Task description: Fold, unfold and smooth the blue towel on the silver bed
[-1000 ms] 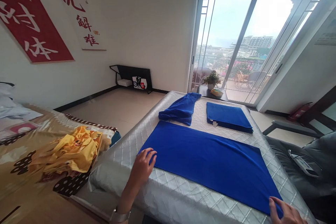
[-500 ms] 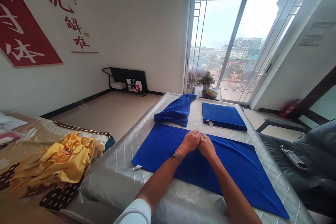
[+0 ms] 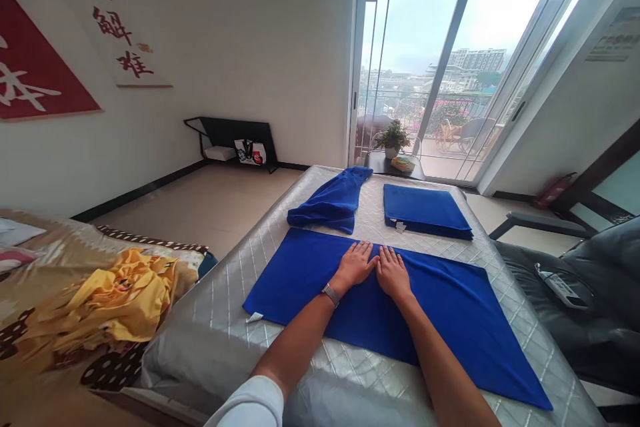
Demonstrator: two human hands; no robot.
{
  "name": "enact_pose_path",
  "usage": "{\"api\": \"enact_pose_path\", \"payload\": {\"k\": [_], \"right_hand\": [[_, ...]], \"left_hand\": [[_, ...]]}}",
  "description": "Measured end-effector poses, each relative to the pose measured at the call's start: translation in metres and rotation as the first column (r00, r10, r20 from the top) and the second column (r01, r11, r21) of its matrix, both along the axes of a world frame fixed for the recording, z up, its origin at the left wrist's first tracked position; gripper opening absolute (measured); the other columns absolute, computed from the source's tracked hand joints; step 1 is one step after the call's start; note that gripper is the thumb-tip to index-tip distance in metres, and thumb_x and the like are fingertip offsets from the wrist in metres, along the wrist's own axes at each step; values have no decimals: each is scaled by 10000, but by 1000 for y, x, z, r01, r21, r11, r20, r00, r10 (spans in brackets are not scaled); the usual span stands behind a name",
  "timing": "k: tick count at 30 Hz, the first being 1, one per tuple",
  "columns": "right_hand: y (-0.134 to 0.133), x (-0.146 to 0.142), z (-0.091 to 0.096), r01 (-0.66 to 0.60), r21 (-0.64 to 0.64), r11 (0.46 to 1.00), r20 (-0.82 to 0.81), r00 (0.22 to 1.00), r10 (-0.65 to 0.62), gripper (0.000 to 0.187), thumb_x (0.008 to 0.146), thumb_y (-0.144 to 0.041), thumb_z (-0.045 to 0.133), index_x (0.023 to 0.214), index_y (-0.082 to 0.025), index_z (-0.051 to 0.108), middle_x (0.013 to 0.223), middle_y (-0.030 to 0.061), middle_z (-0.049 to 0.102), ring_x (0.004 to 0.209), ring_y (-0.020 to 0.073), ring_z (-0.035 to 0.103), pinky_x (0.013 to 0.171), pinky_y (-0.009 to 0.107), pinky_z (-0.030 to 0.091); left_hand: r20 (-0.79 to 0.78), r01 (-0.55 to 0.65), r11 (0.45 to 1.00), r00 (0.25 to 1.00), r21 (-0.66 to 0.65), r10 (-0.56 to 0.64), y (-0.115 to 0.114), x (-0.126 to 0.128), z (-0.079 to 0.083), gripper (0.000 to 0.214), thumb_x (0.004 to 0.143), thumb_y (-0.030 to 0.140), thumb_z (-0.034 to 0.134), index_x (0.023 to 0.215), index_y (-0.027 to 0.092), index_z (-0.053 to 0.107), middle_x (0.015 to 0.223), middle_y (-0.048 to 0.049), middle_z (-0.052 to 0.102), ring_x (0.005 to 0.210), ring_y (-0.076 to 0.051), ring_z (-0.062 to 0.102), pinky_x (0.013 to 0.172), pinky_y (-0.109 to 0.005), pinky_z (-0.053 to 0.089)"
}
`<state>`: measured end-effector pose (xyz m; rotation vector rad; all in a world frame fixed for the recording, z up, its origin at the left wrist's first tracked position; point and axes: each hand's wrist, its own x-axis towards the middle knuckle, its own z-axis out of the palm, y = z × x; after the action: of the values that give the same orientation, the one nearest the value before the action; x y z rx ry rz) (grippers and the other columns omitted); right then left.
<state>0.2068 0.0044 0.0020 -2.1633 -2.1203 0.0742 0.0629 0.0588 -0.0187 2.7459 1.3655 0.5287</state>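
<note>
- Left hand (image 3: 356,263): lay flat and open, palm down, fingers spread a little, on the middle of the blue towel (image 3: 450,320); gripped nothing. Wore a watch (image 3: 330,294) on the wrist.
- Right hand (image 3: 393,272): likewise flat and open, palm down on the same towel, just beside the left hand, thumbs nearly touching.
- Blue towel: lay spread wide across the near half of the mattress (image 3: 220,320), reaching from near its left edge to its near right corner; a small white tag (image 3: 253,317) showed at its near left corner.
- Mattress: grey and quilted, ran from the near edge of view toward the far glass door (image 3: 440,60).
- Crumpled towel (image 3: 330,201): blue, bunched up, lay beyond the hands at the far left of the mattress, its near edge close to the spread towel.
- Folded towel (image 3: 425,210): blue, a neat flat rectangle, lay at the far right of the mattress, apart from the crumpled one.
- Yellow cloth (image 3: 115,297): heaped on a patterned bed (image 3: 60,260) at the near left, well apart from the hands.
- Potted plant (image 3: 393,138): stood on a small table beyond the far end of the mattress, in front of the glass door.
- Remote (image 3: 557,283): rested on a dark chair (image 3: 600,280) at the right.
</note>
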Motion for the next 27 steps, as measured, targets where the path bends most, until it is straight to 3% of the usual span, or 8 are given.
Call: {"api": "enact_pose_path", "payload": {"k": [6,11,17,22,27], "right_hand": [[-7,51,0,144,-26,989,16,989,-144,647,1037,-386,171,1597,-89,300,1661,83,287,1542,226,217,1255,414,135],[-27,131,-2,232,-37,972,83,970,-228,668,1027,-405,174,1589,-74,314,1661,97,287,1540,241,224,1251,426,163],[-53,219,-14,394,-5,919,36,918,-394,735,996,-440,129,1586,-38,301,1662,133,278,1536,261,238,1247,453,196],[-53,239,-25,410,4,912,-28,912,-410,772,975,-477,127,1585,-39,304,1657,143,287,1534,276,244,1243,479,205],[-52,243,-27,391,-4,920,-53,919,-391,792,962,-491,152,1574,-18,326,1649,160,296,1522,313,269,1237,512,227]], "left_hand": [[-11,-123,988,992,-98,122,13,-43,4,622,1067,524,230,1543,170,419,1600,-116,403,1506,-240,329,1250,-468,232],[-23,-222,969,975,-112,221,33,-103,5,578,1055,489,294,1562,228,392,1613,-88,387,1513,-246,313,1251,-478,216],[-69,-372,919,928,-131,366,57,-179,6,577,1053,447,313,1554,172,391,1612,-115,384,1517,-270,298,1247,-491,210],[-98,-438,888,899,-140,428,68,-214,4,583,1059,455,270,1536,148,406,1603,-131,402,1509,-267,318,1232,-486,240],[-124,-444,881,895,-162,428,70,-218,4,614,1058,465,255,1541,110,387,1622,-134,369,1520,-257,290,1252,-449,191]]}}
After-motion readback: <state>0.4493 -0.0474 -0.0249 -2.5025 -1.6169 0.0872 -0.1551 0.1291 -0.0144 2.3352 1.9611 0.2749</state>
